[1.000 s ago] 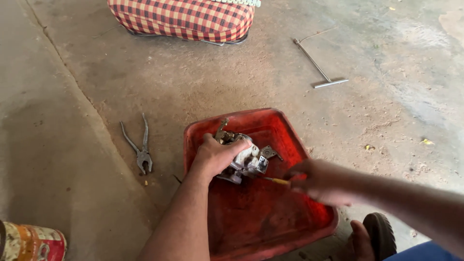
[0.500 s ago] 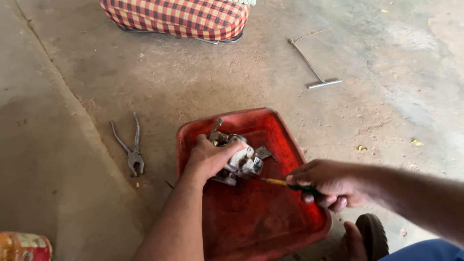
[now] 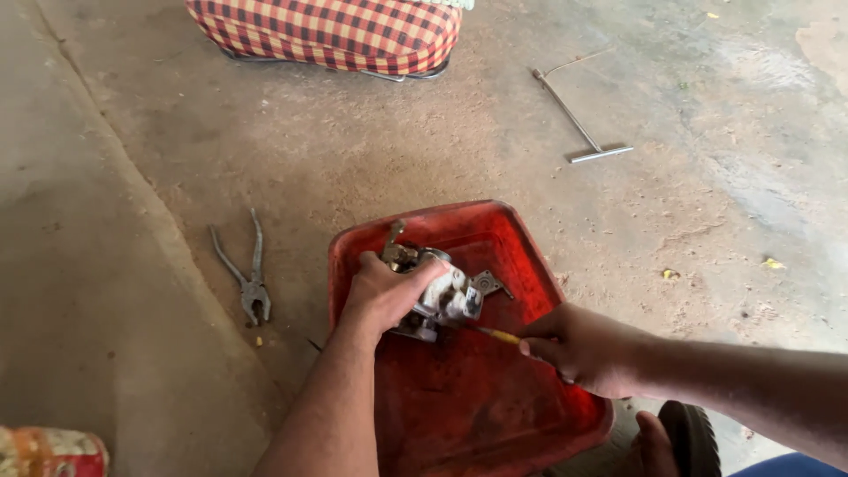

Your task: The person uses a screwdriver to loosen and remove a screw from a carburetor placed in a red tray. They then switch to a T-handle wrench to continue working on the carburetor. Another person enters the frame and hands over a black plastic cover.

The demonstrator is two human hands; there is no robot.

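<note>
Left hand (image 3: 382, 296) is clamped on a small metal carburetor (image 3: 439, 299) over the red tray (image 3: 495, 415), right hand (image 3: 579, 349) gripping a yellow-handled screwdriver (image 3: 496, 335) poked into it. Looks mid-job, carburetor not apart yet; pliers (image 3: 247, 274) lie untouched.

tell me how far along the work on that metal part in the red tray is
Done: metal engine part sits in the red tray. In hand: left hand grips it, right hand pokes a yellow-shafted screwdriver into it. Left: it looks assembled; pliers lie unused.
</note>
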